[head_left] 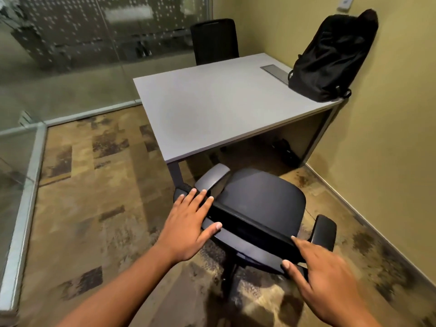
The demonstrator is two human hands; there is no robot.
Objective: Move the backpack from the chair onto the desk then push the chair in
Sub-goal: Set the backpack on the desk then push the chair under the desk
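Nearest to me, my right hand (323,277) sits at the right end of the chair's (264,204) backrest top edge, blurred, fingers spread with the thumb under the rim and a fingertip on top; I read that grip as loose, hooked on the edge and not clamped. A little further forward, my left hand (188,223) lies flat and open on the left end of the same edge, fingers fanned toward the left armrest (212,178), thumb pressed against the backrest face. Neither grip has closed round anything; both are simply bearing on the chair back.

The chair stands pulled out from the tabletop (212,107), its seat bare, and it looks turned a bit so the backrest edge runs from near-right to far-left across my view. The seat points toward the opening under the near edge, just right of the front leg (173,171). That is what the push turns on, I judge: the opening lies ahead and slightly right of my hands, so the left hand, being further forward, may need to lead less so the chair squares up and its left armrest clears the leg.

Furthest off, the backpack (330,60) stands upright on the far right corner of the tabletop, leaning on the wall (389,138). That part looks done. A second chair (214,41) is tucked in at the far side.
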